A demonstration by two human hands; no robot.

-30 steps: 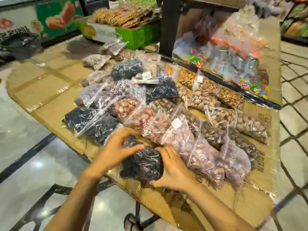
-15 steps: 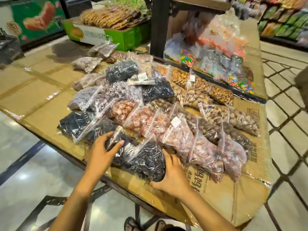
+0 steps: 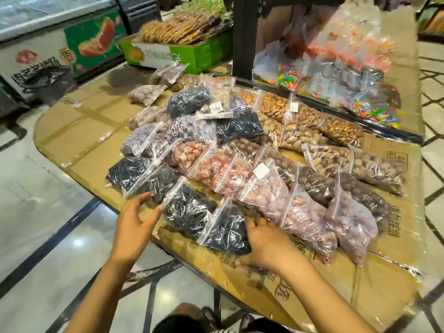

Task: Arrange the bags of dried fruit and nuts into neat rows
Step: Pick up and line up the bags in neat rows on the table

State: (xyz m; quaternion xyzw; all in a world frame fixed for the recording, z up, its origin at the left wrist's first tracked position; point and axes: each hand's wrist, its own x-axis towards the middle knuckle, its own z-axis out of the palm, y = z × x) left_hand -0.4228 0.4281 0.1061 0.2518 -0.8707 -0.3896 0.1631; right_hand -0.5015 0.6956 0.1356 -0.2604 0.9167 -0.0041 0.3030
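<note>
Clear zip bags of dried fruit and nuts lie in slanted rows on a cardboard-covered table (image 3: pixel 79 138). The front row holds dark fruit bags; the nearest one (image 3: pixel 225 230) lies at the table's front edge beside another dark bag (image 3: pixel 186 210). My right hand (image 3: pixel 264 243) rests flat against the nearest bag's right side, fingers on its plastic. My left hand (image 3: pixel 135 222) is open at the left, fingertips touching the lower ends of the dark bags (image 3: pixel 156 183). Behind them run rows of pinkish bags (image 3: pixel 264 191) and brown nut bags (image 3: pixel 312 179).
A green box of snack bars (image 3: pixel 177 54) stands at the back. A black post (image 3: pixel 242 34) rises mid-table, with bags of coloured sweets (image 3: pixel 341 75) to its right. A freezer cabinet (image 3: pixel 60 44) is at the far left. Tiled floor lies below the table edge.
The dark bag I held in both hands has been laid flat at the end of the front row. My left hand slid left off it; my right hand stays against it.
</note>
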